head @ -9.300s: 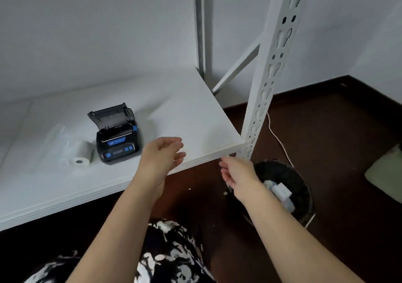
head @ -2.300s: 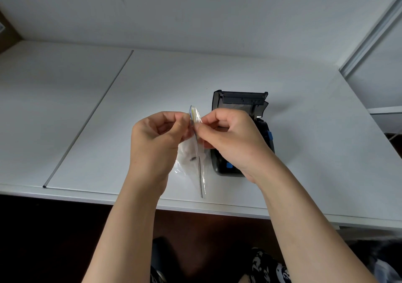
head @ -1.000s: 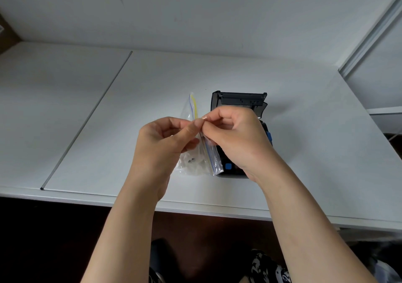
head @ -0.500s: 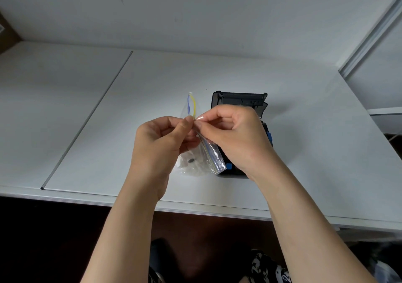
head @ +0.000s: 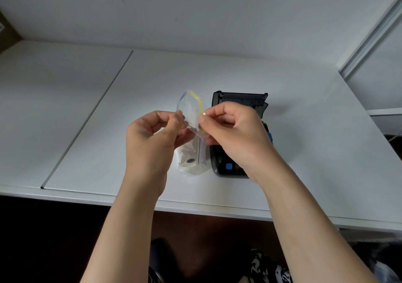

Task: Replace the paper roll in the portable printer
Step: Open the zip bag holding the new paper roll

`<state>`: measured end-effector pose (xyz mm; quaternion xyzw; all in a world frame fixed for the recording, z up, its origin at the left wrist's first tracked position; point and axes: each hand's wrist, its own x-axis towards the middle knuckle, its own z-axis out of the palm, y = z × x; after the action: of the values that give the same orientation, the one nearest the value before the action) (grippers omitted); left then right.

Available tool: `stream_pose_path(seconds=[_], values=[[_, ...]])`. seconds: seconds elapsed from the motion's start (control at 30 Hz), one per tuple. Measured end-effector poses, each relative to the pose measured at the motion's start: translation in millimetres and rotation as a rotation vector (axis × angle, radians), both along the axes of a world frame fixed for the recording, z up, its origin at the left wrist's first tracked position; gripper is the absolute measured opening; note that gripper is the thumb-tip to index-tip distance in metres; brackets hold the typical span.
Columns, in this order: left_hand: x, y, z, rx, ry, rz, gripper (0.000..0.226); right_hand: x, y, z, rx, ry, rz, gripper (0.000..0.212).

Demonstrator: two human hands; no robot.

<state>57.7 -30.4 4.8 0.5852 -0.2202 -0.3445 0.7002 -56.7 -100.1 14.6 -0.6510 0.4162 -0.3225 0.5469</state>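
A clear zip bag point(head: 191, 108) with a yellow and blue seal strip hangs upright over the white shelf point(head: 108, 130). The white paper roll point(head: 190, 162) sits in its bottom, dark core hole facing me. My left hand point(head: 152, 139) pinches the bag's left lip and my right hand point(head: 235, 130) pinches its right lip; the mouth gapes between them. The black portable printer point(head: 241, 100) lies just right of the bag with its lid up, and my right hand hides most of its body.
The shelf's front edge point(head: 195, 210) runs below my wrists, dark floor beneath it. A seam point(head: 87, 122) divides the shelf into two boards. A white wall stands behind, and an upright post point(head: 369, 37) rises at the far right.
The bag's seal has come apart: my hands have moved away from each other and the mouth now stands open. The roll and printer stay where they were.
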Motion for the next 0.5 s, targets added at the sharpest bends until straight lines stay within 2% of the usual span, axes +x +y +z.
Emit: stream_pose_path(seconds=[0.07,0.13,0.23,0.5], values=[[0.0,0.6,0.2,-0.005,-0.003,-0.003,0.020,-3.2,0.6,3.1,0.068,0.058,0.080,0.016],[-0.4,1.0,0.4,-0.006,0.001,-0.007,0.020,-6.0,0.6,4.2,0.105,0.086,0.132,0.014],[-0.7,1.0,0.7,0.015,0.015,-0.029,0.020,-7.2,-0.7,2.6,0.071,0.078,0.110,0.006],[-3.5,1.8,0.1,0.120,-0.046,-0.201,0.021,-5.8,-3.5,-0.3,-0.004,0.023,0.080,0.010]])
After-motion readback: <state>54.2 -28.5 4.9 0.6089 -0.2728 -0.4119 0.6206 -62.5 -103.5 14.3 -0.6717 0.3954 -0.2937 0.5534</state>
